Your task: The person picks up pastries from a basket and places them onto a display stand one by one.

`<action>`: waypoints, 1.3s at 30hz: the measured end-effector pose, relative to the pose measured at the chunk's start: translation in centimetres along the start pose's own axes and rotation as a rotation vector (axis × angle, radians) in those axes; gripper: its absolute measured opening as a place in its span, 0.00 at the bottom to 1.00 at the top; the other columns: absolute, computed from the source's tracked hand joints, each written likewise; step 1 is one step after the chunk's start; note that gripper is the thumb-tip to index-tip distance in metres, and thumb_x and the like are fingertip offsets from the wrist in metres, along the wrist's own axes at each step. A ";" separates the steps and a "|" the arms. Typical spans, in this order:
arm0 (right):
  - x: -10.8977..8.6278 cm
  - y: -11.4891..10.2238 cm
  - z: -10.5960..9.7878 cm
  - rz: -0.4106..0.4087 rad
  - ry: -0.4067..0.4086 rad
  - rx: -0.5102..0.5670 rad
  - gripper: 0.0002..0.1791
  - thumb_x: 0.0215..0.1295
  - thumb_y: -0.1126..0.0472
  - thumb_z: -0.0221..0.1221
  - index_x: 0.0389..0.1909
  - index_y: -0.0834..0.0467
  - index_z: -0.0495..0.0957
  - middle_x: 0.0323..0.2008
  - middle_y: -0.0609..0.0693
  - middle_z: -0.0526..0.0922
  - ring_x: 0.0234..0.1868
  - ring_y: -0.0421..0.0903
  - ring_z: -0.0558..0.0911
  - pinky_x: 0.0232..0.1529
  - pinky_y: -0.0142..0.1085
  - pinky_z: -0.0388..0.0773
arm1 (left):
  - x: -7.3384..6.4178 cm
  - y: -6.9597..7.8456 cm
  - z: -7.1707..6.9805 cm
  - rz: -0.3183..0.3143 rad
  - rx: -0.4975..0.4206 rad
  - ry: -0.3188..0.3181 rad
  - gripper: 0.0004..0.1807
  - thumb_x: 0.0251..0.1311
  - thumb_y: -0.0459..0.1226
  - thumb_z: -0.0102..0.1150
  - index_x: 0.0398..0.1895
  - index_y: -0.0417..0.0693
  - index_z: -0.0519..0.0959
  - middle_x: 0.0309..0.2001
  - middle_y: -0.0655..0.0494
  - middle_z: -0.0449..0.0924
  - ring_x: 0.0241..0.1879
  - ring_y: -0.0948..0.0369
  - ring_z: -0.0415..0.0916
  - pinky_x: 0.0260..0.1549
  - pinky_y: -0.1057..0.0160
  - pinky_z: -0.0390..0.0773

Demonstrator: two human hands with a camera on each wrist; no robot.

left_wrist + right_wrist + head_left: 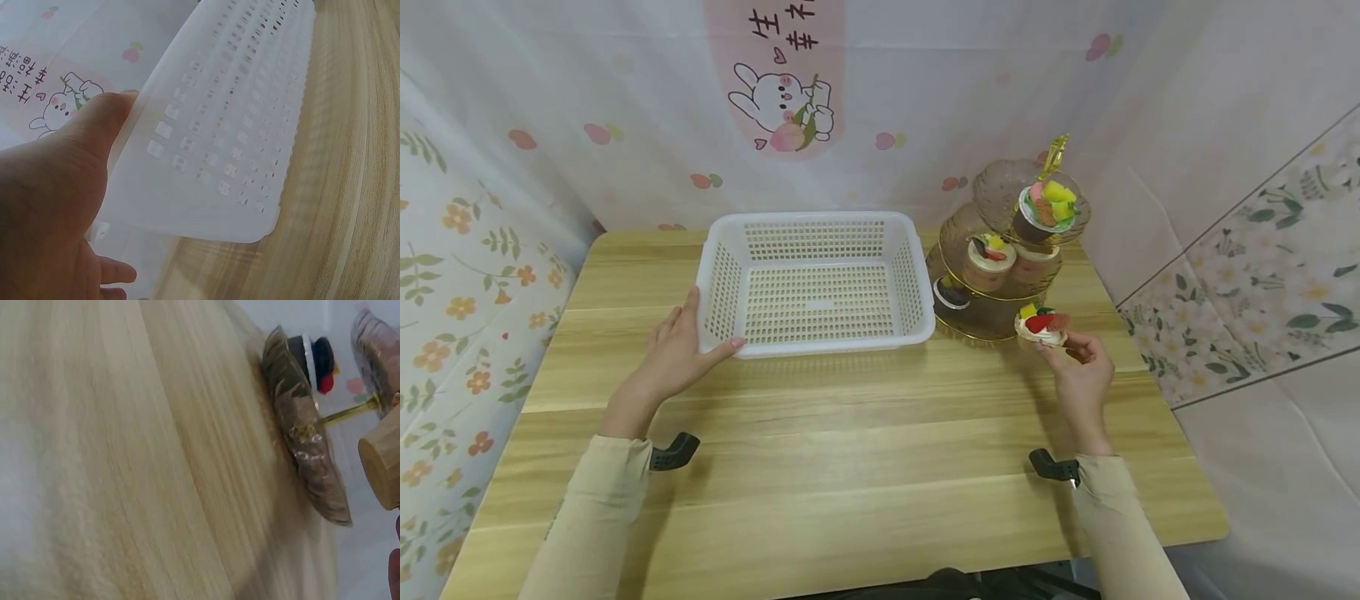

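Note:
In the head view my left hand [676, 348] holds the front left corner of a white plastic basket [816, 343]. Its thumb lies over the front rim and its fingers reach along the left side. The left wrist view has this thumb on the rim of the perforated wall [206, 137]. My right hand [1084, 371] holds a cupcake [1042, 327] with cream and red and yellow fruit on top, in front of a tiered stand [985, 330]. The cupcake's tan base [382, 465] shows at the right wrist view's edge; only fingertips of that hand appear there.
On the stand's top plate sits a fruit-topped cupcake [1047, 212]. Cakes, one of them a round layered cake [988, 265], fill the middle plate, and a dark cupcake [952, 293] is on the lowest. The wooden table [850, 458] meets a printed curtain [887, 92] behind.

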State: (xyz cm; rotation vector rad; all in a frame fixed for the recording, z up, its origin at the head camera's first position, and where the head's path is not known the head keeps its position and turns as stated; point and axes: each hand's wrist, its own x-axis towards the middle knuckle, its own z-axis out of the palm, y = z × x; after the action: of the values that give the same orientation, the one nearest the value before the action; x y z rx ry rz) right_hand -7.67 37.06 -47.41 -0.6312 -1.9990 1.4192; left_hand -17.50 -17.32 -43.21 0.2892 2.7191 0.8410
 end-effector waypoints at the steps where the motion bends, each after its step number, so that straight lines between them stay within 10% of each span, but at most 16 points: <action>1: 0.1 0.1 0.1 0.000 -0.003 -0.007 0.19 0.48 0.64 0.76 0.40 0.60 0.80 0.31 0.28 0.81 0.37 0.29 0.79 0.49 0.30 0.70 | 0.0 0.0 0.0 -0.001 -0.001 0.000 0.64 0.62 0.65 0.53 0.78 0.45 0.21 0.77 0.26 0.37 0.75 0.28 0.33 0.69 0.27 0.34; 19: 2.4 1.4 2.8 0.032 -0.009 -0.043 0.20 0.47 0.61 0.77 0.38 0.64 0.80 0.30 0.34 0.77 0.41 0.43 0.75 0.42 0.28 0.66 | 0.0 -0.1 0.1 0.002 0.009 0.004 0.64 0.61 0.65 0.54 0.77 0.45 0.21 0.78 0.28 0.36 0.75 0.27 0.34 0.68 0.25 0.35; 39: 3.0 3.2 4.9 -0.132 0.011 -0.124 0.20 0.49 0.66 0.75 0.38 0.72 0.78 0.40 0.64 0.82 0.48 0.53 0.78 0.55 0.43 0.71 | 0.0 0.0 0.1 -0.001 0.012 0.002 0.64 0.62 0.66 0.53 0.78 0.43 0.23 0.77 0.26 0.37 0.75 0.26 0.34 0.68 0.26 0.35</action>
State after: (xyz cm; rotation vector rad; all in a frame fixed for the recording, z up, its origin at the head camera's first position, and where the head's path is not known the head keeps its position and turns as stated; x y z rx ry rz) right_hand -13.11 36.83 -51.06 -0.5479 -2.0917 1.2197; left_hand -17.51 -17.27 -43.26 0.2890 2.7272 0.8250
